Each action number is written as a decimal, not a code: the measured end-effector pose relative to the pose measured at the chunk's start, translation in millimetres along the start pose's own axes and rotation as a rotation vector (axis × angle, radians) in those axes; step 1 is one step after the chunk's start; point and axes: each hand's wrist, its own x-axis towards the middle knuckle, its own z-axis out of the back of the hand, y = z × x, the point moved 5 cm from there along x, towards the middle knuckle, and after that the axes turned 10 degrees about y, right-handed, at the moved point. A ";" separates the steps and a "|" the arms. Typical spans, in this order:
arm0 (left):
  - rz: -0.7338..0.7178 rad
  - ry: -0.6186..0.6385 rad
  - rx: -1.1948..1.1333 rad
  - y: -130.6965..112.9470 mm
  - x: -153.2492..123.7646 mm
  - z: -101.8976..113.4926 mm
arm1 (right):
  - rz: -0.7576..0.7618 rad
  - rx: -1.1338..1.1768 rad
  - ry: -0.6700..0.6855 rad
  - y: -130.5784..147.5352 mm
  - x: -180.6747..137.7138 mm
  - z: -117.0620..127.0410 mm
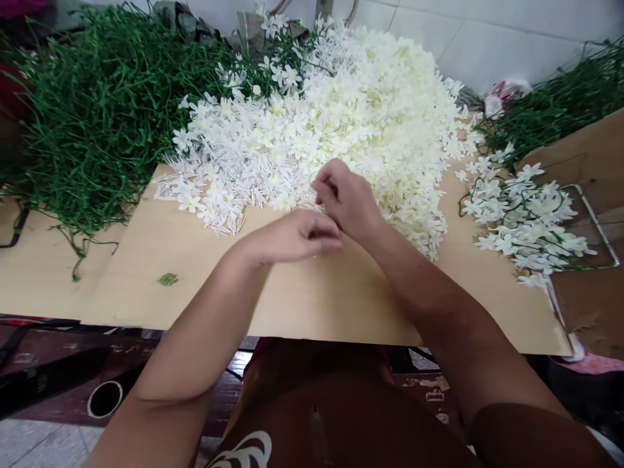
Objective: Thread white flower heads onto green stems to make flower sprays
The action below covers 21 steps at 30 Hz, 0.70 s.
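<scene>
White flowers (390,117), right hand (347,195), shirt print (266,443)

Flower heap (385,110): white to cream, ctr. of scene, running near to far; tallest/densest far & R of ctr. Blooms star-shaped, narrow petals, several w/ pale yellow ctrs. Loose, jumbled, facing all ways, many overlapping. L part thinner, flatter; thin white stalks (251,179) show there, bunched & lying at mixed angles, some poking out at near L edge. Near R end tapers to a rounded tongue. Few stray blooms (463,174) off R side, lying flat.
</scene>
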 end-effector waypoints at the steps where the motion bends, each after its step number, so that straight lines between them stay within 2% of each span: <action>1: -0.003 -0.224 0.003 4.0 -5.3 17.4 | -0.001 0.071 -0.061 -5.4 -6.7 7.9; 3: 0.035 -0.660 0.108 14.1 -22.3 49.5 | 0.004 0.175 -0.140 -15.1 -21.1 18.9; 4: 0.079 -0.807 0.194 19.6 -30.4 61.1 | 0.008 0.211 -0.157 -18.9 -28.0 21.6; 5: 0.131 -0.872 0.289 25.3 -35.4 69.1 | 0.012 0.246 -0.161 -21.9 -34.4 22.7; 7: 0.233 -0.867 0.434 37.8 -39.2 78.2 | 0.015 0.315 -0.143 -25.9 -45.1 20.8; 11: 0.304 -0.699 0.543 53.7 -34.5 76.3 | -0.015 0.449 -0.096 -29.8 -55.8 10.8; 14: 0.309 -0.701 0.535 52.7 -31.5 72.4 | 0.000 0.420 -0.085 -28.8 -55.7 6.2; 18: 0.315 -0.713 0.456 46.2 -30.0 69.1 | 0.092 0.316 -0.149 -25.7 -53.7 7.9; 21: 0.282 -0.647 0.497 43.6 -28.5 65.5 | 0.143 0.285 -0.181 -24.9 -53.6 8.4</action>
